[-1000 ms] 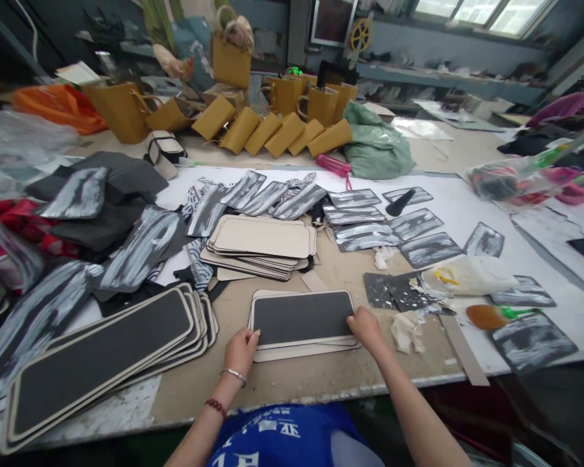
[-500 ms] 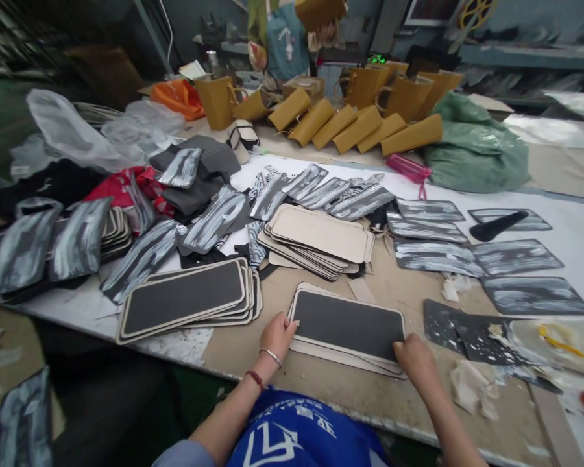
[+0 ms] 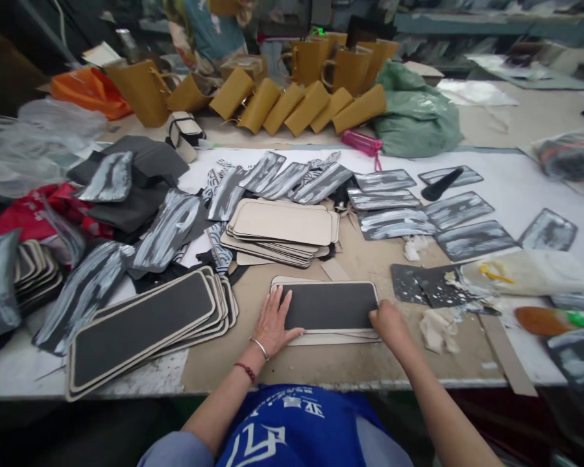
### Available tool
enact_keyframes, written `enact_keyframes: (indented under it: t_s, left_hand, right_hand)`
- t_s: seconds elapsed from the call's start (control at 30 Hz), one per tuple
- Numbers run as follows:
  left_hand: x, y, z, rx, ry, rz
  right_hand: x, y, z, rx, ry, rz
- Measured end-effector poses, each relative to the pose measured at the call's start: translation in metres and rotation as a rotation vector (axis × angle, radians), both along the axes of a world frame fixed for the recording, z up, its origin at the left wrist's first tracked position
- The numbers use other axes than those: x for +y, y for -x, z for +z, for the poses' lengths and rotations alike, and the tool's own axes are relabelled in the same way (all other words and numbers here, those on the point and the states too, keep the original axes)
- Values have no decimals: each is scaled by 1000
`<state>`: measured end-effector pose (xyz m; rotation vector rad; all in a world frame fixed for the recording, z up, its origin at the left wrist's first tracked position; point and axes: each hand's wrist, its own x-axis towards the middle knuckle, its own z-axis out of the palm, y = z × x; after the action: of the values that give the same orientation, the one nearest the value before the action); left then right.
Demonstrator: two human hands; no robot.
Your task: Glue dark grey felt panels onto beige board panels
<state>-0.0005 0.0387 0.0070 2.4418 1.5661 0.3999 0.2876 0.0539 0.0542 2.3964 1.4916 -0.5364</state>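
In front of me lies a dark rectangular panel with a beige border and rounded corners, on top of another beige-edged piece. My left hand rests flat on its left end, fingers stretched out and thumb apart. At the right end, the curled fingers of my right hand grip the panel's edge. A fanned stack of similar dark panels sits to the left. Just behind my hands is a stack of plain beige panels.
Grey pieces streaked with white lie behind and on both sides. A brush with a green handle is at the right. Mustard-coloured bags stand farther back, beside a green plastic sack. Another person is beyond them.
My left hand has gone from pinching the panel's left edge to lying flat on it. My right hand still grips the right edge. The view has turned to the right.
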Motion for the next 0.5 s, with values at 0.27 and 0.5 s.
enact_keyframes:
  t_s: [0.27,0.5]
  left_hand:
    - [0,6,-6,99,-13,-70]
    - [0,5,-5,107,-28,-69]
  right_hand:
    - [-1,3,2,15,-4,-60]
    - [-1,4,4,34,-12,-77]
